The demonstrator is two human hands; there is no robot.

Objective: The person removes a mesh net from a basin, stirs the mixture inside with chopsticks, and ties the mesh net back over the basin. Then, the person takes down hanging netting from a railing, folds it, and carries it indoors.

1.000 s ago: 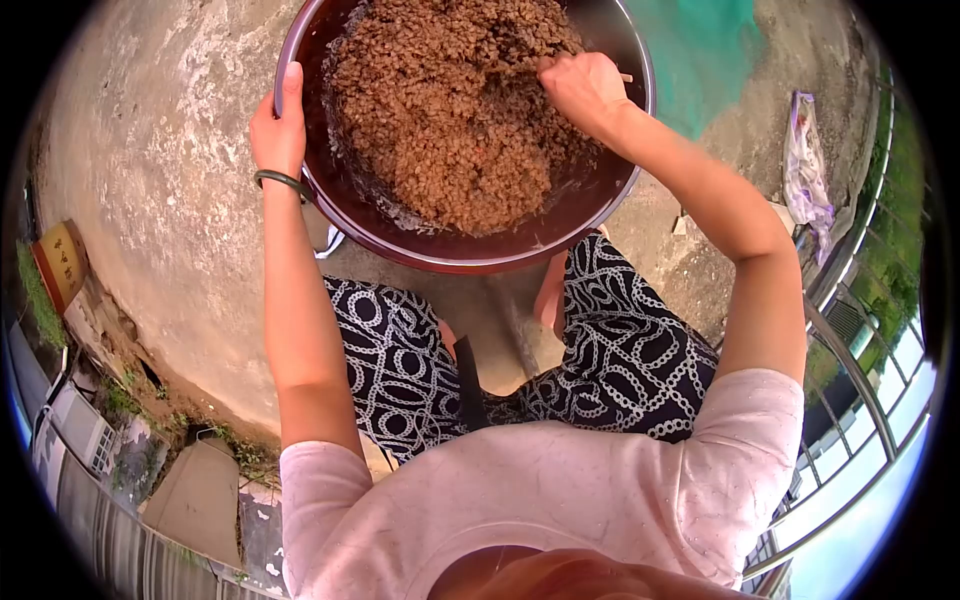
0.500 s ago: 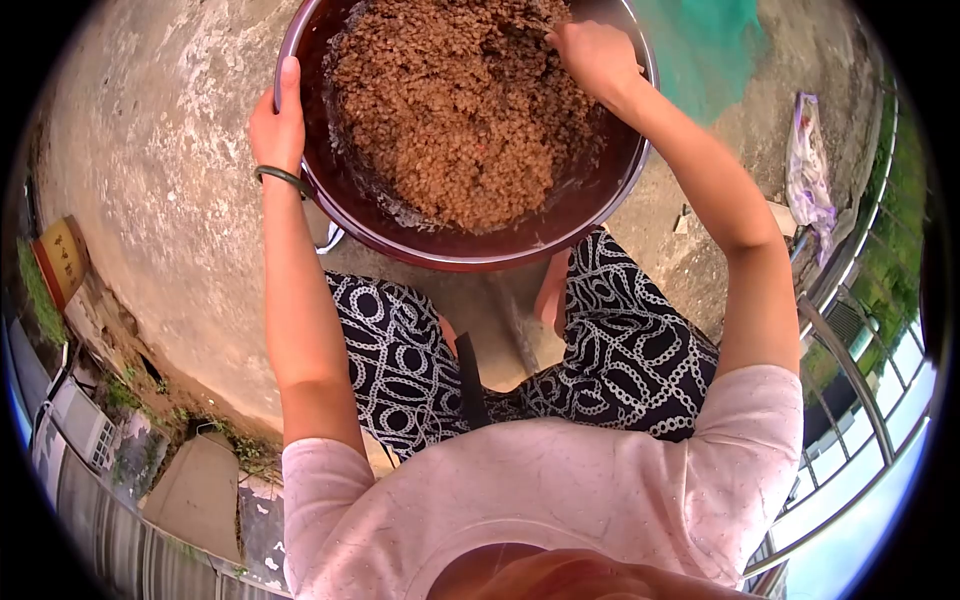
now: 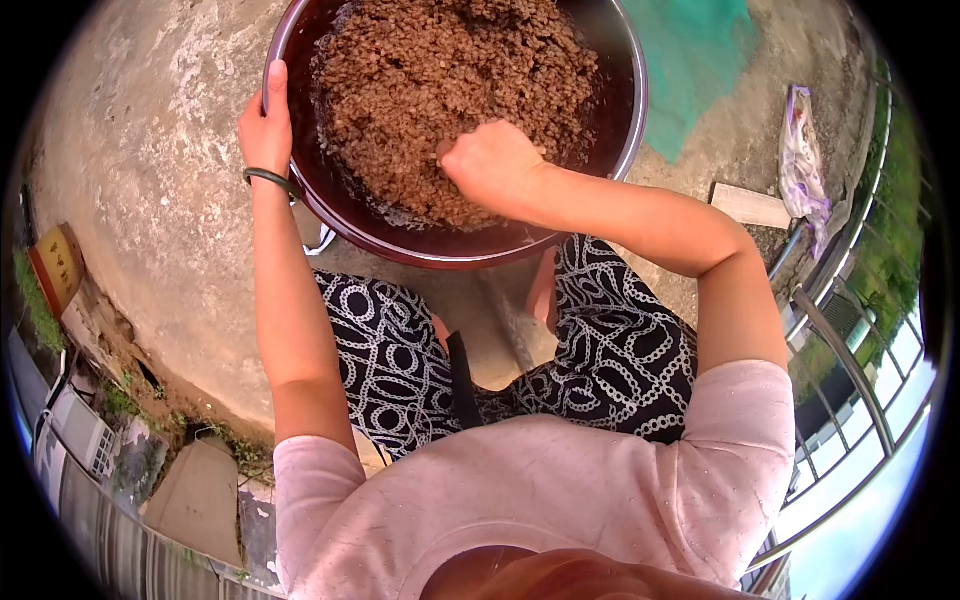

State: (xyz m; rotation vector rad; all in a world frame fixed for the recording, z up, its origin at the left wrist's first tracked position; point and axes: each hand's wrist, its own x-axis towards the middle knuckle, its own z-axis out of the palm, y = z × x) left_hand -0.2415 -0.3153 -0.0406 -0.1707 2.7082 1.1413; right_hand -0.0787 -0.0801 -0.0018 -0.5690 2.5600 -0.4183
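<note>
A large dark red basin (image 3: pixel 545 238) with a shiny rim holds a heap of brown, crumbly, grain-like mixture (image 3: pixel 430 80). My left hand (image 3: pixel 266 128) grips the basin's left rim, thumb lying up along the edge; a dark green bangle circles that wrist. Closed in a fist, my right hand (image 3: pixel 492 168) is down at the near part of the mixture, knuckles up. Whatever it may hold is hidden beneath the fingers. Some pale residue clings to the basin's inner wall.
My legs in patterned trousers (image 3: pixel 390 350) are on either side below the basin. A green cloth or net (image 3: pixel 690 70) lies on the concrete to the right, with a flat board (image 3: pixel 750 206) and a crumpled plastic bag (image 3: pixel 803 150). A metal railing (image 3: pixel 850 365) runs along the right.
My right hand has moved from the basin's far right side toward me and left, to the near middle of the mixture. My left hand keeps its grip on the rim.
</note>
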